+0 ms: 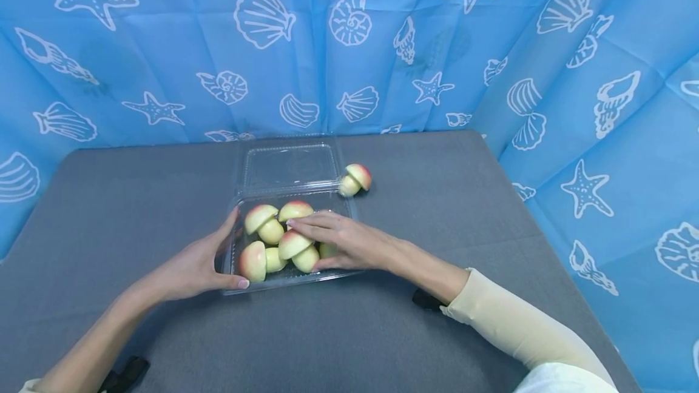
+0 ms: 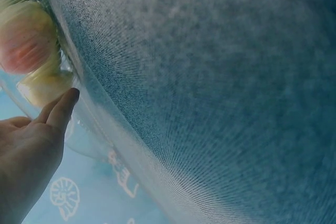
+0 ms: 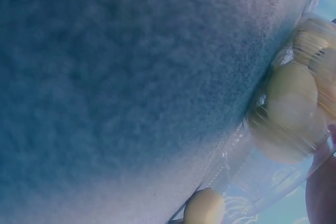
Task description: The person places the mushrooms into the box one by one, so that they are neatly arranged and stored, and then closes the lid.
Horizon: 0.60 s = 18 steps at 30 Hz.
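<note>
A clear plastic container (image 1: 292, 282) holds several mushroom-shaped pieces (image 1: 253, 261) with red-tinged pale caps and yellowish stems. My left hand (image 1: 192, 265) rests at its left side, thumb by the front left corner and fingers along the left wall; in the left wrist view that hand (image 2: 34, 148) has its fingertips near the container's edge. Over the right part, my right hand (image 1: 355, 240) reaches in, fingers extended across the pieces and thumb low at the front, partly covering a piece (image 1: 327, 250). In the right wrist view pieces (image 3: 292, 95) show through the wall, with little of the hand visible.
The container's lid (image 1: 289, 165) lies folded back behind it. One more mushroom-shaped piece (image 1: 351, 184) lies by the hinge at the right, on the grey table (image 1: 437, 199). A blue curtain (image 1: 306, 65) with white shells and starfish hangs behind.
</note>
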{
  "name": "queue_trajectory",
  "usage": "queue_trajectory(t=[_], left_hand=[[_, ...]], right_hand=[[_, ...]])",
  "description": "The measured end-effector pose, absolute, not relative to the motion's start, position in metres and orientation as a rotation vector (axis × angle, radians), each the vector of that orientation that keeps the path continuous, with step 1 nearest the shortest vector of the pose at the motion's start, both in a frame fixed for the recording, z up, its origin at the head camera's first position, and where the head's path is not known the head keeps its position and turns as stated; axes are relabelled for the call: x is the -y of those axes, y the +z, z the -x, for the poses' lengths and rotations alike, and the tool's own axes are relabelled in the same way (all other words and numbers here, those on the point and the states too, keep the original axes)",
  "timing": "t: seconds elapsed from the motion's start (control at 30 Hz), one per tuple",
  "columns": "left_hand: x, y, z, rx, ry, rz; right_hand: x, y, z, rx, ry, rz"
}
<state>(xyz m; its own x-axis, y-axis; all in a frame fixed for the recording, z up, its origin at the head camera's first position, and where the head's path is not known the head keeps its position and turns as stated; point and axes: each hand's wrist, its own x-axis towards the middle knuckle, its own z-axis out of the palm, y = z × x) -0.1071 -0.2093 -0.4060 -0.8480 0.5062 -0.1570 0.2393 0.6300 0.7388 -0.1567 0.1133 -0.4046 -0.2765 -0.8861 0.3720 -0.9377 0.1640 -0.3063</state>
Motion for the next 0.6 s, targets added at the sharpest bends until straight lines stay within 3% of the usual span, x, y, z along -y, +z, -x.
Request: queue_trajectory(t=[0.6], left_hand=[[0.2097, -0.4079, 0.108, -2.469, 1.087, -0.579]], right_hand=[[-0.1224, -0.401, 0.1646, 2.339, 1.0, -1.815]])
